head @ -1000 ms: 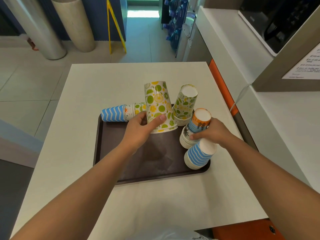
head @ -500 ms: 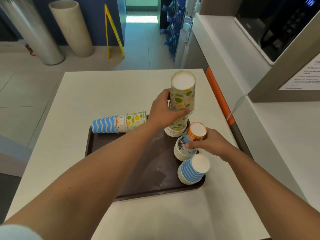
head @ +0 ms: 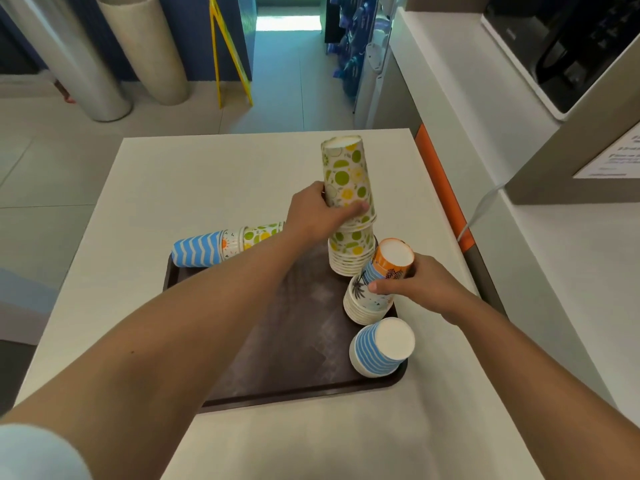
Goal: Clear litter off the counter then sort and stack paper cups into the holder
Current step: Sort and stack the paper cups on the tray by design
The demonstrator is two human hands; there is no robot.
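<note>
A dark brown tray [head: 277, 358] lies on the white table [head: 207, 174]. My left hand [head: 318, 213] grips a green-and-yellow citrus-print cup stack [head: 346, 181], set upside down on top of a matching stack [head: 351, 252] at the tray's back right. My right hand [head: 419, 285] holds an upside-down stack with an orange-topped palm-print cup [head: 384, 271]. In front of it stands an upside-down blue-striped stack [head: 381, 348]. A mixed row of nested cups [head: 221, 245] lies on its side at the tray's back left.
An orange strip [head: 441, 188] edges the table's right side, beside a white counter [head: 554, 271] with a black machine [head: 568, 46] and a cable [head: 481, 209]. On the floor beyond stand two cylinders [head: 145, 50] and a yellow sign frame [head: 228, 53].
My left hand carried the citrus-print stack from the tray's middle to the right and set it onto the matching stack. My right hand stayed on the palm-print stack.
</note>
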